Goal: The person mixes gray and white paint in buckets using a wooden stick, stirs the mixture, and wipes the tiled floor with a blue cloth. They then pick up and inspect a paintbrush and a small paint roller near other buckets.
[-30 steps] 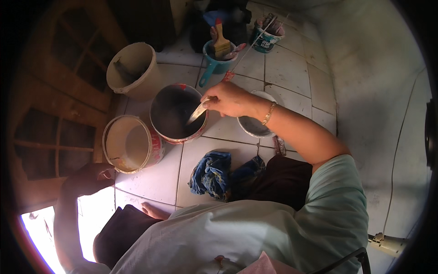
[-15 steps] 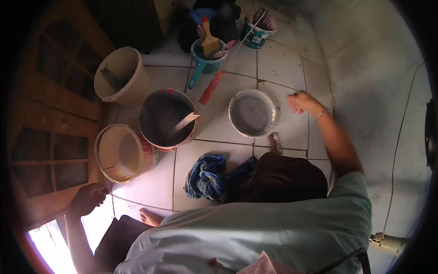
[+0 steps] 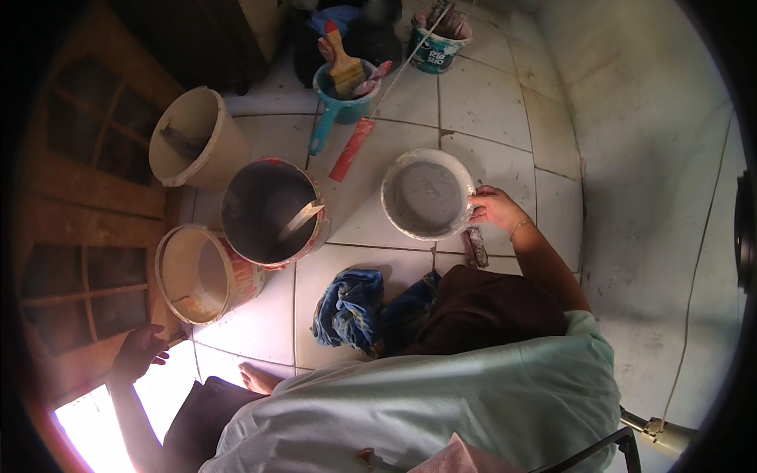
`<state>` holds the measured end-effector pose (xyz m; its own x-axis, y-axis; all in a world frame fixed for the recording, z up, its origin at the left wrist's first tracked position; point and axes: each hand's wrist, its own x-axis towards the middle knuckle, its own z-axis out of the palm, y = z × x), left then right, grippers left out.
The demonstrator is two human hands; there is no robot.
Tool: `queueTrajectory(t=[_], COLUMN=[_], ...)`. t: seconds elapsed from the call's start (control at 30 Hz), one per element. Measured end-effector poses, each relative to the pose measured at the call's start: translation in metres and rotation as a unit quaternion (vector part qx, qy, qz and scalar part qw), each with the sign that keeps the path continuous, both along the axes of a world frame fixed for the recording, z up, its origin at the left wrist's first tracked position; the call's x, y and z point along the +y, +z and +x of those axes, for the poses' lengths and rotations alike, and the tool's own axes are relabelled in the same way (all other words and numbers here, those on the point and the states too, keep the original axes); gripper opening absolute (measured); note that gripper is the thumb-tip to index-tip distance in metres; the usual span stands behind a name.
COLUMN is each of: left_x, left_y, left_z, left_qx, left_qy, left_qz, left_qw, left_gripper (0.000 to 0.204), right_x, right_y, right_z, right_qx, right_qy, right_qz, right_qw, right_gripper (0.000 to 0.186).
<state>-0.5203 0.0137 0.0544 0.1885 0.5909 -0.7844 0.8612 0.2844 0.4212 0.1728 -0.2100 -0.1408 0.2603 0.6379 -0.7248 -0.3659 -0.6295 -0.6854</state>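
A round whitish basin (image 3: 389, 213) with grey paint (image 3: 430, 191) inside is on the tiled floor. My right hand (image 3: 494, 208) grips its right rim, thumb and fingers closed on the edge. Just below that hand lies a small paint-stained block (image 3: 475, 247). My left hand (image 3: 140, 353) is away at the lower left, beside the wooden door (image 3: 71, 323). It looks empty, with thumb and fingers apart, though it is in shadow. Left of the basin stands a large bucket (image 3: 319, 229) of dark grey paint, a flat wooden stick (image 3: 302, 217) leaning in it.
Two cream buckets (image 3: 214, 150) (image 3: 229, 288) flank the dark one. Farther off are a teal dipper (image 3: 322, 130) holding brushes (image 3: 344, 67), a red-handled roller rod (image 3: 352, 150) and a small green pail (image 3: 435, 59). A crumpled blue cloth (image 3: 347, 311) lies near my legs.
My right hand has come left and down from beside the basin and taken hold of its rim. My left hand has shifted slightly left and its fingers have loosened.
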Motion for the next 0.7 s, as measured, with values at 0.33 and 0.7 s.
queueTrajectory(t=[0.33, 0.7], left_x=[0.009, 0.012], left_y=[0.0, -0.004], left_z=[0.001, -0.002], left_qx=[0.024, 0.006], left_qy=[0.023, 0.022], left_qz=[-0.013, -0.021], left_qw=[0.999, 1.0], left_gripper=[0.043, 0.042], right_x=[-0.019, -0.021], right_y=[0.019, 0.029], right_z=[-0.019, -0.046], right_qx=[-0.004, 0.093], right_qy=[-0.023, -0.053], right_qz=[0.089, 0.08], right_qw=[0.996, 0.991], right_gripper=[0.012, 0.009])
